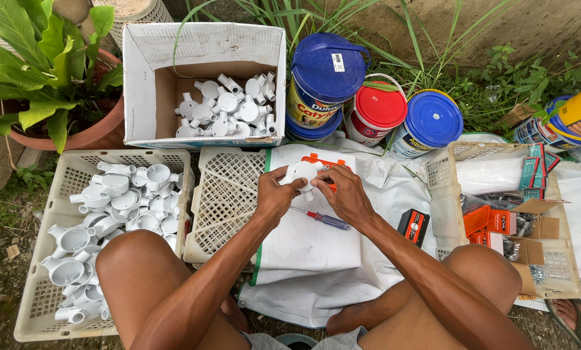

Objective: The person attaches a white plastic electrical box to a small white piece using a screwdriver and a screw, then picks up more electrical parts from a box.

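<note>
Both hands on one white round conduit box (303, 174): left hand (274, 194) & right hand (342, 193) gripping it above the white sack (316, 240). Looks like fitting a lid, prob; screwdriver (321, 218) lies just below. Cardboard box (144, 97) & left crate (44, 285) hold more white fittings; middle crate (222, 194) empty

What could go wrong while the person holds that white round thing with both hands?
The white round fitting sits between the left hand and right hand above the white sheet; it might slip and drop. The screwdriver lies loose under the wrists, so an arm could knock it or press on its tip.
</note>
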